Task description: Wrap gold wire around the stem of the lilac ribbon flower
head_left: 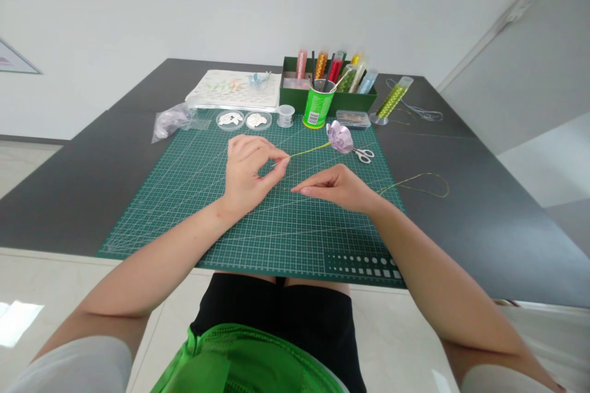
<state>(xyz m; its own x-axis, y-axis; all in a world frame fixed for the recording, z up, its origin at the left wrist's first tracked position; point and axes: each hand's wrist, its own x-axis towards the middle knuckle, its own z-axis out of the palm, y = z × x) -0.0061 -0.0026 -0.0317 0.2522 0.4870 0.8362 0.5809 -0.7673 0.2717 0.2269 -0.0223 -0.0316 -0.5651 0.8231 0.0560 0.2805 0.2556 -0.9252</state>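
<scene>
Table: dark grey, matte top against a plain pale wall, with glossy light floor tiles below.
Cutting mat: green, printed with a fine white grid, plus rows of dots and squares at its near right corner.
Left hand: raised over the mat, thumb and forefinger pinching the green stem at its near end, other fingers loosely curled.
Right hand: low over the mat, thumb and fingertips pressed together; whether a strand lies between them, I cannot tell.
Flower: lilac, with rounded, satiny, ruffled petals, at the far end of the thin stem, above the mat and beyond the right hand.
Scissors: small, pale handles, on the mat just beside the flower, blades partly hidden.
Loose thread: yellow-green, looping over the table from near the right wrist.
Dishes: two, shallow, round and clear, holding white flat pieces, beside a clear stacked container.
Green can: cylindrical, with a barcode, holding slim dark tools, in front of a dark green box of colourful tubes.
Green tube: shiny, tilted, right of the box.
Plastic bag: crinkled, with something lilac inside, on the left.
</scene>
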